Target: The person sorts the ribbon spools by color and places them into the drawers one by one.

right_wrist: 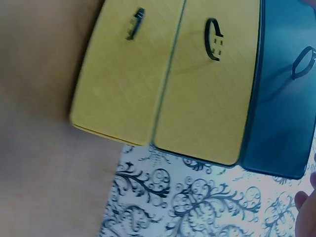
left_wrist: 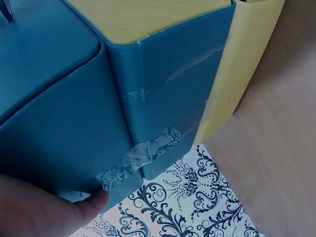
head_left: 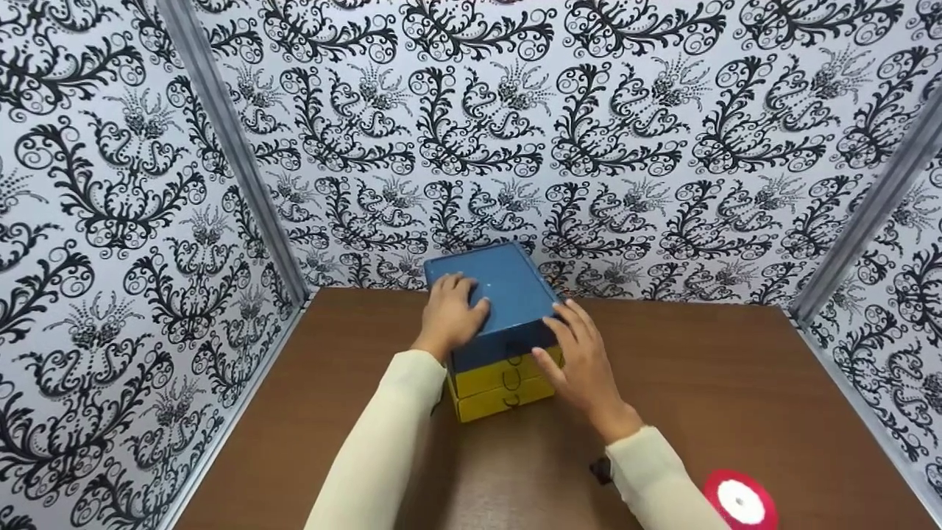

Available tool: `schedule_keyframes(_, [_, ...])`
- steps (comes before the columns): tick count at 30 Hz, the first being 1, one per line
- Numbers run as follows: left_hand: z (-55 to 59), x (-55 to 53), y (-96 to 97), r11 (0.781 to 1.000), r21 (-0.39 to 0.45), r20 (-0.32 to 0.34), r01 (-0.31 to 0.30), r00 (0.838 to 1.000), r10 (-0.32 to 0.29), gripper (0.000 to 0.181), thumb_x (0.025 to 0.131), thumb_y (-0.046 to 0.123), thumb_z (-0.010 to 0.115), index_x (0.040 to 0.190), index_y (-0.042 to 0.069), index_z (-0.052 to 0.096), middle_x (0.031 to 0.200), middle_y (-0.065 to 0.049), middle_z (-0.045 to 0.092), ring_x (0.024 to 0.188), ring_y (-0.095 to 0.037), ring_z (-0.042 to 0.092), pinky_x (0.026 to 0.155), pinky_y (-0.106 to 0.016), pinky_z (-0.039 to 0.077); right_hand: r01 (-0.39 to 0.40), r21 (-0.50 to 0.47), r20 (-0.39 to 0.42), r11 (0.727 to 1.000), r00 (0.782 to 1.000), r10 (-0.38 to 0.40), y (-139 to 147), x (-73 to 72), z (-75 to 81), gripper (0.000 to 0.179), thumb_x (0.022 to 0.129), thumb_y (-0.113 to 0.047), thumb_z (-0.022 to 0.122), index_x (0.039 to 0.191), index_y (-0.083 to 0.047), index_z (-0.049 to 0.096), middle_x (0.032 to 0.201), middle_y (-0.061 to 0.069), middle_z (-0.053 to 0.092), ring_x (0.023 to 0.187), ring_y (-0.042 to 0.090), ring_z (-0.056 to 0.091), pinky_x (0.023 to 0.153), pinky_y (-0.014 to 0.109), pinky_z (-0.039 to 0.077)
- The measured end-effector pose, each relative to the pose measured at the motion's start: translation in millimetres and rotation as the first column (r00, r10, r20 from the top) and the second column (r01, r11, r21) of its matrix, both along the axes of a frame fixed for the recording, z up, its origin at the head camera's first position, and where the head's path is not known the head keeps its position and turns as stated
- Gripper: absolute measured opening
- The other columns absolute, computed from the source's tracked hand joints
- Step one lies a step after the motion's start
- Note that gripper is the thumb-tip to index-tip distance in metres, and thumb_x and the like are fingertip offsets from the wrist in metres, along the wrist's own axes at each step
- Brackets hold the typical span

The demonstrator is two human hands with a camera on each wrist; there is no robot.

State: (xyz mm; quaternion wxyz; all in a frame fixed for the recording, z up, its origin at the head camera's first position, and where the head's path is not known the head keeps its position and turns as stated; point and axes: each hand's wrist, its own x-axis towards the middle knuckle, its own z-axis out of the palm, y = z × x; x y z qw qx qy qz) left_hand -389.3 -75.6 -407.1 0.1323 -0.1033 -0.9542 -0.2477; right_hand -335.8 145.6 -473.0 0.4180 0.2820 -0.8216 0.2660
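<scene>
A small drawer box stands near the back of the table, with a blue top [head_left: 508, 283] and a front of one blue drawer [right_wrist: 279, 94] above two yellow drawers [right_wrist: 202, 103]. Each drawer front carries a dark loop handle [right_wrist: 212, 39]. My left hand [head_left: 450, 313] rests on the left part of the top, fingers loosely spread; its thumb [left_wrist: 94, 205] shows by the blue side in the left wrist view. My right hand [head_left: 581, 361] is at the front right corner, fingers extended along the edge. Clear tape [left_wrist: 140, 154] runs across the blue side.
A red spool with a white centre [head_left: 739, 502] lies on the brown table [head_left: 736, 383] at the front right, beside my right sleeve. Black-and-white patterned walls [head_left: 486, 147] close in the back and both sides, joined by grey corner posts [head_left: 235, 154].
</scene>
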Motion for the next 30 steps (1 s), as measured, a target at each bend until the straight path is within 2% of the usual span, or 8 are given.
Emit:
schedule_keyframes(7, [-2.4, -1.9, -0.7, 1.000, -0.008, -0.002, 0.005, 1.000, -0.005, 0.048, 0.089, 0.041, 0.050, 0.128, 0.014, 0.053, 0.141, -0.008, 0.038, 0.133, -0.027, 0.025, 0.106, -0.045, 0.025, -0.014, -0.234, 0.082, 0.972, 0.996, 0.034, 6.0, 14.1, -24.0, 0.031, 0.084, -0.019, 0.061, 0.109, -0.001, 0.061, 0.122, 0.014, 0.054, 0.118, 0.027, 0.045, 0.099, 0.041, 0.035])
schedule_keyframes(11, [-2.3, -2.4, -0.4, 1.000, -0.013, -0.009, 0.010, 1.000, -0.010, 0.047, 0.089, 0.040, 0.050, 0.128, 0.013, 0.053, 0.141, -0.009, 0.039, 0.133, -0.028, 0.025, 0.107, -0.044, 0.025, 0.016, -0.357, 0.269, 0.934, 0.959, 0.086, 6.5, 18.0, -33.2, 0.023, 0.087, -0.016, 0.060, 0.107, -0.003, 0.062, 0.110, 0.008, 0.060, 0.105, 0.019, 0.053, 0.090, 0.036, 0.042])
schedule_keyframes(13, [-2.2, -2.2, -0.2, 1.000, -0.011, -0.005, 0.012, 1.000, -0.012, 0.048, 0.089, 0.040, 0.050, 0.128, 0.013, 0.052, 0.141, -0.009, 0.038, 0.133, -0.028, 0.025, 0.107, -0.044, 0.025, 0.028, -0.381, 0.402, 0.924, 0.905, 0.139, 5.1, 18.9, -38.6, 0.023, 0.090, -0.019, 0.059, 0.107, -0.004, 0.063, 0.105, 0.003, 0.062, 0.098, 0.017, 0.056, 0.084, 0.035, 0.045])
schedule_keyframes(15, [-1.4, -1.3, 0.1, 1.000, -0.013, 0.003, 0.006, 1.000, -0.006, 0.048, 0.090, 0.040, 0.049, 0.130, 0.014, 0.052, 0.142, -0.009, 0.037, 0.134, -0.028, 0.024, 0.107, -0.045, 0.025, 0.012, -0.390, 0.522, 0.921, 0.826, 0.210, 2.5, 18.6, -43.8, 0.025, 0.091, -0.023, 0.057, 0.108, -0.006, 0.063, 0.103, 0.002, 0.062, 0.095, 0.017, 0.057, 0.080, 0.037, 0.048])
schedule_keyframes(20, [-1.8, -2.1, -0.9, 1.000, -0.020, -0.010, -0.009, 1.000, 0.009, 0.047, 0.090, 0.041, 0.049, 0.129, 0.015, 0.052, 0.141, -0.008, 0.039, 0.134, -0.028, 0.024, 0.106, -0.045, 0.026, -0.093, -0.420, 0.742, 0.903, 0.538, 0.401, -4.7, 14.6, -57.4, 0.037, 0.095, -0.030, 0.050, 0.116, 0.000, 0.057, 0.110, 0.015, 0.059, 0.097, 0.033, 0.057, 0.080, 0.045, 0.049])
schedule_keyframes(22, [-2.3, -2.1, -0.7, 1.000, -0.019, -0.016, -0.010, 1.000, 0.009, 0.047, 0.090, 0.040, 0.049, 0.129, 0.015, 0.052, 0.140, -0.008, 0.039, 0.134, -0.028, 0.025, 0.107, -0.044, 0.025, -0.103, -0.462, 0.771, 0.881, 0.445, 0.456, -6.9, 12.9, -63.4, 0.041, 0.096, -0.030, 0.048, 0.119, 0.004, 0.054, 0.114, 0.021, 0.056, 0.100, 0.038, 0.056, 0.082, 0.050, 0.048])
schedule_keyframes(25, [-3.1, -1.5, -0.3, 1.000, -0.017, -0.020, -0.011, 1.000, 0.010, 0.047, 0.089, 0.040, 0.050, 0.129, 0.014, 0.053, 0.140, -0.009, 0.040, 0.134, -0.028, 0.025, 0.108, -0.042, 0.024, -0.061, -0.528, 0.772, 0.847, 0.382, 0.509, -10.7, 10.6, -70.5, 0.045, 0.096, -0.031, 0.047, 0.119, 0.007, 0.052, 0.115, 0.024, 0.056, 0.101, 0.038, 0.057, 0.085, 0.054, 0.045])
schedule_keyframes(30, [-2.1, -0.2, -0.2, 1.000, -0.006, -0.015, -0.006, 1.000, 0.006, 0.048, 0.089, 0.040, 0.049, 0.129, 0.014, 0.052, 0.140, -0.009, 0.040, 0.133, -0.028, 0.025, 0.108, -0.043, 0.024, 0.012, -0.597, 0.752, 0.802, 0.355, 0.555, -18.3, 8.6, -75.8, 0.050, 0.094, -0.039, 0.048, 0.117, 0.004, 0.054, 0.110, 0.022, 0.060, 0.094, 0.033, 0.059, 0.083, 0.049, 0.048])
